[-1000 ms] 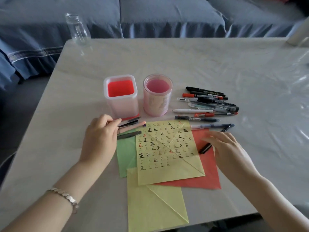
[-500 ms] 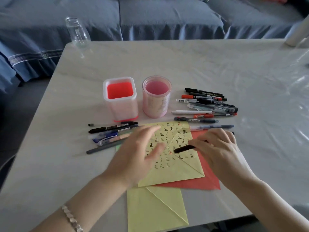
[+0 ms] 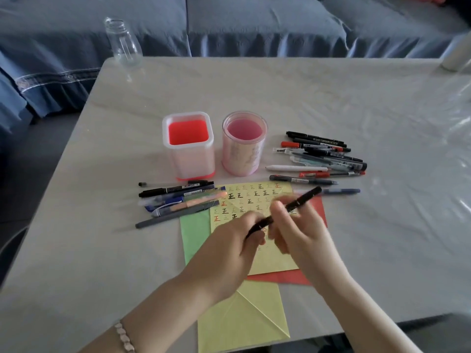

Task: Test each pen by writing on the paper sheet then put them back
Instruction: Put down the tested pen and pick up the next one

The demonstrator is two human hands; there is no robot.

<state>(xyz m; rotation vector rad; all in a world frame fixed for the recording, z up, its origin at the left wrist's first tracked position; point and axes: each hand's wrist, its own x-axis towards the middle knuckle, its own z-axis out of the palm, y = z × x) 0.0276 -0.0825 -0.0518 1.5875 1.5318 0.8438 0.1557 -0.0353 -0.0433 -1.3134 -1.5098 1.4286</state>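
Note:
A black pen is held slanted above the yellow paper sheet, which bears rows of written marks. My left hand grips the pen's lower end and my right hand pinches its middle. A pile of pens lies at the right of the sheet, and a smaller group of pens lies at its left. Behind the sheet stand a square pen holder with a red inside and a round pink pen holder.
Green paper, red paper and another yellow sheet lie under and below the written sheet. A clear glass bottle stands at the table's far left corner. A blue sofa runs behind the table.
My left hand left the pens at the left and came over to the black pen. My right hand picked that pen up from beside the red paper and raised it over the sheet.

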